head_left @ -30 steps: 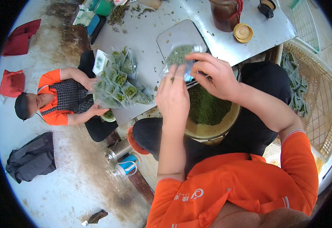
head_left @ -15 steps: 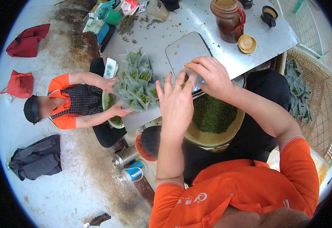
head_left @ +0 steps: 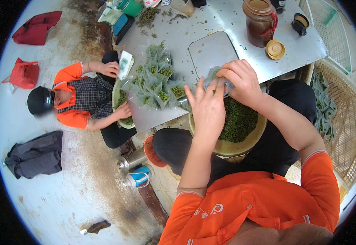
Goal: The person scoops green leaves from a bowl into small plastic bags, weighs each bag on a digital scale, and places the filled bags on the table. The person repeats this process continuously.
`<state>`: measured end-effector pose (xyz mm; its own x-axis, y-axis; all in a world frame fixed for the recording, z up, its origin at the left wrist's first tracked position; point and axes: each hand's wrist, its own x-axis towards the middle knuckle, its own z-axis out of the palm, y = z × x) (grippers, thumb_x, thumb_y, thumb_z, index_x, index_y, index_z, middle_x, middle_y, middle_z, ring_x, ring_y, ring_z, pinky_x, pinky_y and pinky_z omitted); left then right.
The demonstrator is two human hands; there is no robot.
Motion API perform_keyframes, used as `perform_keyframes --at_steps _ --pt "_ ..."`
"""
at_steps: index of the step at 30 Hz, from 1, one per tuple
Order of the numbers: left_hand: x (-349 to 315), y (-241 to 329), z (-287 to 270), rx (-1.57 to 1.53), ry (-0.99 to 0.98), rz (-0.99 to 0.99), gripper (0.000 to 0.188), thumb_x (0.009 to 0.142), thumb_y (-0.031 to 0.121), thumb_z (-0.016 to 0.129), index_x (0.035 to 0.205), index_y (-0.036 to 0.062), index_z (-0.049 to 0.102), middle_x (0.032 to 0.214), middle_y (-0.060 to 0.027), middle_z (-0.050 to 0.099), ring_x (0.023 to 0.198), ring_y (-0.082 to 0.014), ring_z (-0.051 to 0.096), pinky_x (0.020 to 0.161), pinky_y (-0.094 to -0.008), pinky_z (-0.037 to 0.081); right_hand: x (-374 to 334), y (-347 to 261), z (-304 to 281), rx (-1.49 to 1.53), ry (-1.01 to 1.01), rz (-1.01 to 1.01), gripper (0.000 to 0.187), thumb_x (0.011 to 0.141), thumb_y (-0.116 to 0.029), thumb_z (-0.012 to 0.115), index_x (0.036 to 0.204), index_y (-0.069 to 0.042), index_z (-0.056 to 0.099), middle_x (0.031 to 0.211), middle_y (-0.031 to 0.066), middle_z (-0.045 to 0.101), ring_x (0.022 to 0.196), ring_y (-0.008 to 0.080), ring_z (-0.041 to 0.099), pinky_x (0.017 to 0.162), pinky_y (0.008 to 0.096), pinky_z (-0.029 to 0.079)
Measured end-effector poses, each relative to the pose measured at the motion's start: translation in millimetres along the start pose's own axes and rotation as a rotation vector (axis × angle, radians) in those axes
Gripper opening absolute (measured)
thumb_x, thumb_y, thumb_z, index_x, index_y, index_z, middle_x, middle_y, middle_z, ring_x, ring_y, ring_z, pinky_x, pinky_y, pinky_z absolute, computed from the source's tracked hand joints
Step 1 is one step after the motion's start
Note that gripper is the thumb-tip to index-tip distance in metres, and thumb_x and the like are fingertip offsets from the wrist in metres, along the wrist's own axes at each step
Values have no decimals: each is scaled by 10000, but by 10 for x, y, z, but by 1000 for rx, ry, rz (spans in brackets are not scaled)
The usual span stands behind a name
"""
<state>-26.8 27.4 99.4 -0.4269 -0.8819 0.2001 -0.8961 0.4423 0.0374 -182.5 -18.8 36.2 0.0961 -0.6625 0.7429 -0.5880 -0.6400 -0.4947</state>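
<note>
Both my hands work at a clear plastic bag [head_left: 213, 73] above the near table edge. My right hand [head_left: 242, 80] pinches it with bent fingers. My left hand [head_left: 207, 104] has its fingertips against the bag's lower side, the outer finger spread away; its thumb is partly hidden. What the bag holds is hard to make out. Beneath my hands, a pale basin [head_left: 228, 152] of small green grains [head_left: 238, 122] sits between my legs. Left of my hands, several filled clear bags [head_left: 153, 83] of green grains stand clustered on the metal table [head_left: 178, 43].
A flat square plate [head_left: 211, 51] lies beyond my hands. Farther right stand a brown jar [head_left: 257, 24], a round lid [head_left: 275, 49] and a black cup [head_left: 300, 23]. A woven basket [head_left: 345, 134] holds more bags. A co-worker [head_left: 86, 92] sits left beside another basin [head_left: 115, 96].
The view has shifted, so the table sits farther right. My hands have come closer together around the bag. The co-worker has let go of the bag cluster; one hand is now at the basin.
</note>
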Motion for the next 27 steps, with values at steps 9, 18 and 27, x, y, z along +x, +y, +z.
perform_keyframes --at_steps 9,18,27 --pt "-473 -144 -137 -227 445 -169 252 898 33 764 1149 58 749 1113 -140 739 1042 -327 704 942 -431 558 22 86 -133 -72 -31 -34 223 683 -45 795 880 -84 697 972 25 665 933 248 633 818 394 483" --pt "-48 -1214 -185 108 54 -279 241 995 222 648 1108 54 778 1237 -126 741 1029 -378 704 902 -502 544 109 2 -212 -150 -97 -82 209 706 -45 797 900 -80 730 983 22 684 982 230 636 877 378 475" --pt "241 -685 -492 -437 290 -229 502 854 55 800 1341 24 684 1384 -122 682 983 -193 714 913 -360 554 81 -101 -644 40 73 -40 184 687 17 809 780 -70 676 880 38 730 757 237 669 710 353 511"
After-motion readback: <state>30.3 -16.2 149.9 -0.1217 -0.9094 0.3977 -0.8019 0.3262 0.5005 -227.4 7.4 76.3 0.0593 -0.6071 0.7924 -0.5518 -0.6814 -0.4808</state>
